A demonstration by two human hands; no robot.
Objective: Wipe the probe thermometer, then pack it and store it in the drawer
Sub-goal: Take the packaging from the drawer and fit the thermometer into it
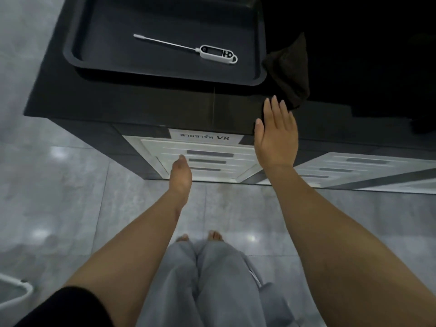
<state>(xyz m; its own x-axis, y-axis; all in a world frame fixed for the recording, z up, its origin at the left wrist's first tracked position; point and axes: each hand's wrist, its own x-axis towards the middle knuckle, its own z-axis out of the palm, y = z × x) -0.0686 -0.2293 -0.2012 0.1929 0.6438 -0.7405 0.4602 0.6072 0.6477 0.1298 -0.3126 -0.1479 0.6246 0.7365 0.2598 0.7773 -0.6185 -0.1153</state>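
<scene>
Evidently we have not begun: in the head view the probe thermometer lies untouched on the matte black tray at twelve o'clock, thin metal stem pointing to ten, white plastic body with a small display. A dark, soft-looking cloth sits crumpled at one o'clock beside the tray. Our right hand is flat, fingers spread, empty, near the cloth. Our left hand hangs empty before the white drawers; its fingers are hidden. Wiping, packing and storing all remain.

Dim, soft, perhaps slightly motion-blurred
</scene>
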